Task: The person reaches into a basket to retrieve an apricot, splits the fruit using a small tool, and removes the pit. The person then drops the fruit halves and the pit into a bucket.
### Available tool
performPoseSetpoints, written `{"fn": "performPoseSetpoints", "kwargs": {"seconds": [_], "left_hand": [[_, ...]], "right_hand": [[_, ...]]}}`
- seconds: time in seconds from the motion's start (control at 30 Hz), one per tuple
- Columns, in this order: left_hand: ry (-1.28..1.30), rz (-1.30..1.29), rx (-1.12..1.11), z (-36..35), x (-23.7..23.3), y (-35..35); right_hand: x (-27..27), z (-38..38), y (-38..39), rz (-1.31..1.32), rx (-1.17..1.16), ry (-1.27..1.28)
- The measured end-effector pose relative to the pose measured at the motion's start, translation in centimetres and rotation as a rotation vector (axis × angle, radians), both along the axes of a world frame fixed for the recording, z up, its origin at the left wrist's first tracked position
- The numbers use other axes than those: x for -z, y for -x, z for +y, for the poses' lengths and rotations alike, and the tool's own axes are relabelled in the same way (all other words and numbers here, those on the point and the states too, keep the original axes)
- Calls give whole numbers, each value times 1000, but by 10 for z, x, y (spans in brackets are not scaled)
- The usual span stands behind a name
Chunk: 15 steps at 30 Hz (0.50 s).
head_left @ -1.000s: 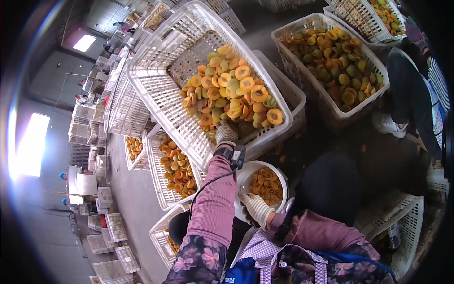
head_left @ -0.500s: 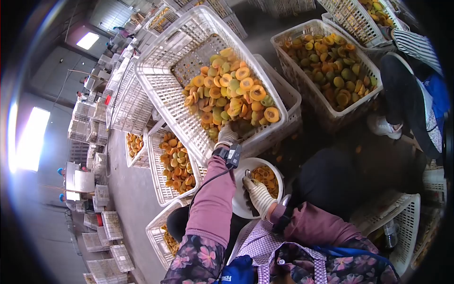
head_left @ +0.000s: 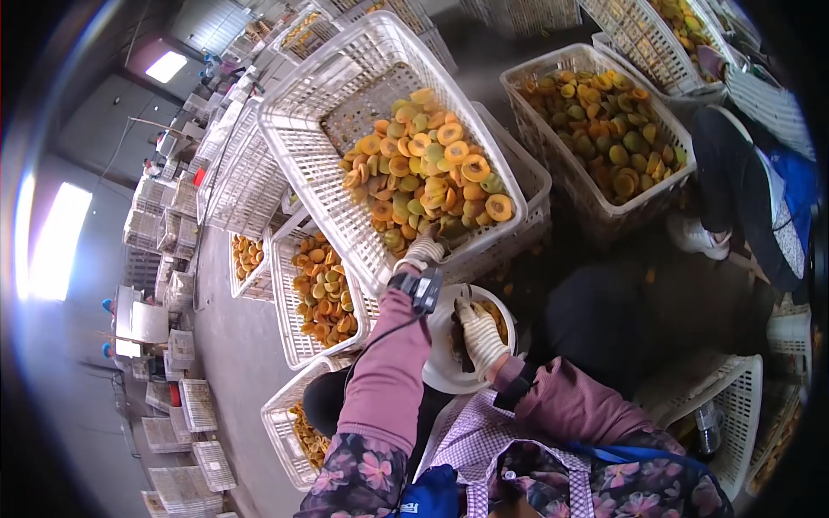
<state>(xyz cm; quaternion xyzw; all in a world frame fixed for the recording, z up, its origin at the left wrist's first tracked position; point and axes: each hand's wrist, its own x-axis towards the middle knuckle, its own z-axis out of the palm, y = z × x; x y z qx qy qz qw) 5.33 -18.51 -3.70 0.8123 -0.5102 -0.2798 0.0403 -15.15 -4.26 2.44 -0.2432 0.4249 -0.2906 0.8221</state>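
My left hand (head_left: 424, 249), in a whitish glove, reaches into the near edge of a tilted white crate (head_left: 298, 168). Its fingertips are among the halved orange-and-green fruits (head_left: 423, 164), and what they hold, if anything, is hidden. Over a round white bucket (head_left: 439, 367) is my right hand (head_left: 479, 332), also gloved, with its fingers closed around something I cannot make out. Orange fruit pieces (head_left: 499, 321) lie in the bucket, partly covered by this hand.
Another crate (head_left: 604, 207) of fruit halves stands at the right, near a seated person's legs (head_left: 734, 186). More fruit crates (head_left: 298, 358) are at the left. A crate (head_left: 743, 414) with a bottle (head_left: 708, 427) lies at the lower right.
My left hand has shifted slightly right and down at the crate's near edge. My right hand has moved up over the bucket and covers more of the pieces there.
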Motion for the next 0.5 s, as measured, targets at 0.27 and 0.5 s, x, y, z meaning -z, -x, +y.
{"fn": "performPoseSetpoints", "kwargs": {"seconds": [0.27,0.5], "left_hand": [[351,168,-14,21,-50,28],[596,1142,-328,136,-54,81]], "right_hand": [[5,-14,-2,-12,162,20],[-1,-10,-1,160,-1,429]]}}
